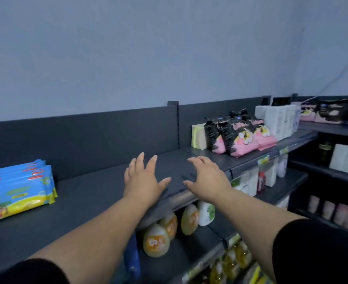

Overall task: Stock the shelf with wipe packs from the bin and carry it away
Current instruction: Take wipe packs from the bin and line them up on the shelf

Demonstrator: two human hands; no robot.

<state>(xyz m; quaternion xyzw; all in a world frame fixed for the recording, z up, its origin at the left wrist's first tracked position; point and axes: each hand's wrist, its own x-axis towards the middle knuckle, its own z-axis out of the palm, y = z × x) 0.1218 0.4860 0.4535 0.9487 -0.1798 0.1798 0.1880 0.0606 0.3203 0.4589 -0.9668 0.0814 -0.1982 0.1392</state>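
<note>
Fingers (pixel 140 161) on the left hand (pixel 143 181) are straight and fanned out wide, nothing in them. Same deal on the right hand (pixel 206 177): spread wide, tips bent down a little, holding nothing. Both palms face down over the front part of the dark shelf (pixel 87 193), thumbs pointing at each other with a small gap between them (can't tell if either palm is actually touching the board). Bare forearms run back to black sleeves (pixel 320 253) at 5 and 7 o'clock.

The wipe packs (pixel 17 189), blue with yellow bottoms, are stacked flat on that same shelf at 9 o'clock from the hands, well apart from them. At 2 o'clock stand pink-and-black packs (pixel 242 136), with white packs (pixel 277 119) just past those. Down at 6 o'clock, one level below, are round orange bottles (pixel 158 238).
</note>
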